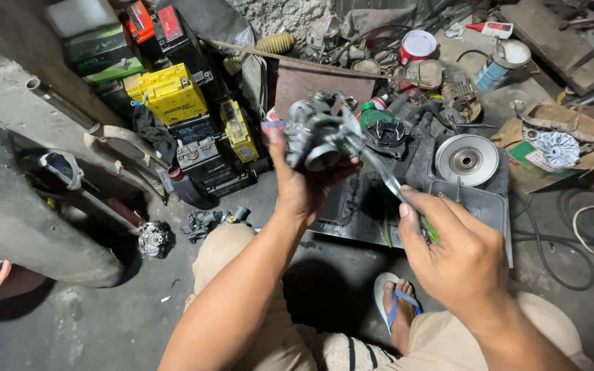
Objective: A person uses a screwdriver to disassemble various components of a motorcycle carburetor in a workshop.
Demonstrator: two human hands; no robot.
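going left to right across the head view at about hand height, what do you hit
grey engine part on the floor → yellow battery → left hand holding the carburetor → right hand with the green-handled tool → round pulley disc → cardboard box

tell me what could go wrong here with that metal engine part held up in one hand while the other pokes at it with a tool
1. The left hand alone holds the metal engine part in the air; a hard push could knock it from the grip onto the black tray below.
2. The thin tool in the right hand might slip off the part toward the left fingers.
3. A bare foot in a sandal sits right under the work, so anything dropped may hit it.
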